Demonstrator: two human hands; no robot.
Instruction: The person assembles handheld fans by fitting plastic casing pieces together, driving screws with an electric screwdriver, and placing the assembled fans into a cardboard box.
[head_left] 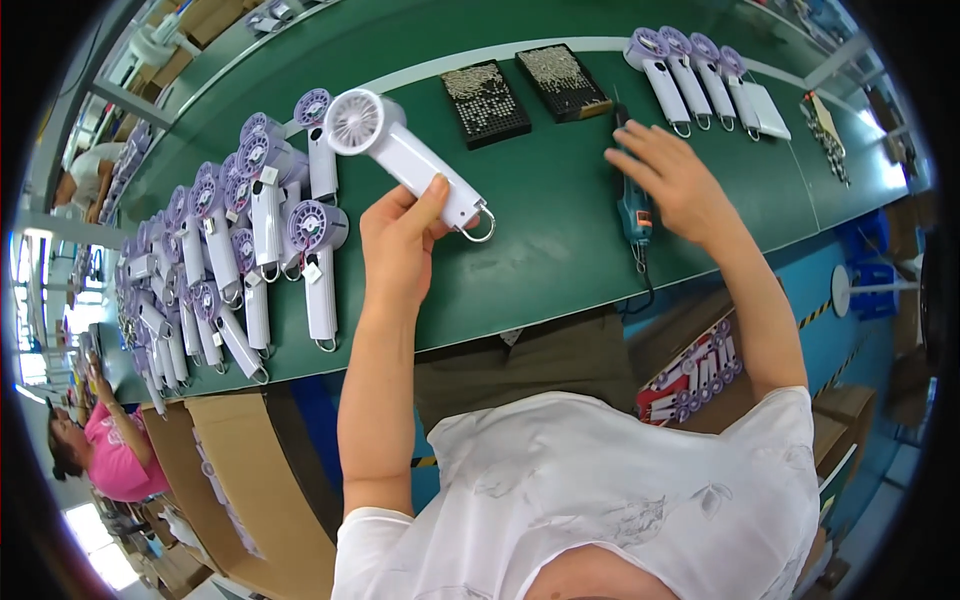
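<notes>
My left hand (397, 245) is closed round the lower handle of a white handheld fan (415, 165), raised over the green table. Its round grille points up and to the left, and a metal loop hangs from the handle's end. Over the table on the right, my right hand (675, 185) is open with its fingers stretched out. Just beside those fingers lies a teal and black electric screwdriver (634, 212), its cable running off the near edge. Two black trays, a left one (497, 125) and a right one (585, 103), hold many small metal screws.
Many purple and white handheld fans (210, 250) crowd the table's left side. Several more fans (668, 90) lie in a row at the far right, near a chain-like bundle (828, 135). Boxes (255, 480) stand below the near edge. A person in pink (120, 455) works at far left.
</notes>
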